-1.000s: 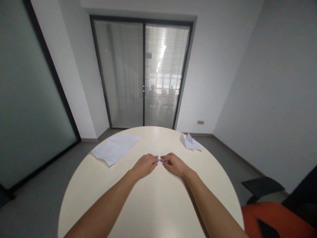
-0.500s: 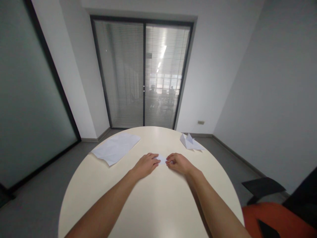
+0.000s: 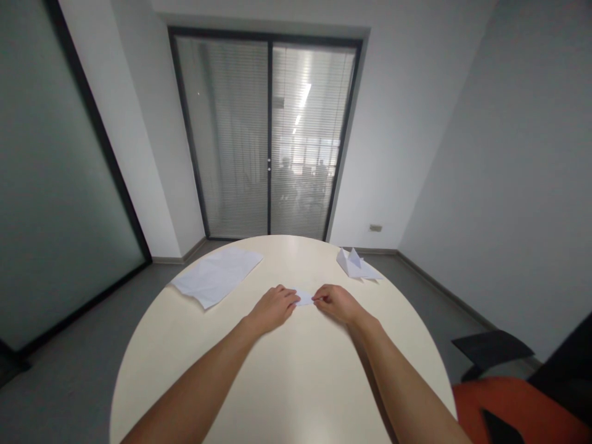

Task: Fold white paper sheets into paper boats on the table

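Observation:
A small folded piece of white paper (image 3: 304, 298) lies on the table between my two hands. The fingers of my left hand (image 3: 274, 306) press down over its left end, thumb on the near side. At the right end, my right hand (image 3: 337, 302) pinches the paper's edge between thumb and fingertips. Both ends of the paper are hidden under the fingers.
The table (image 3: 272, 382) is round and cream-coloured. A creased white sheet (image 3: 217, 275) lies at its far left, reaching the edge. Folded white paper shapes (image 3: 356, 265) stand at the far right. An orange and black chair (image 3: 518, 407) is at the lower right.
My right hand has shifted slightly to the right along the paper, and a little more of its right end shows. My left hand stays nearly in place.

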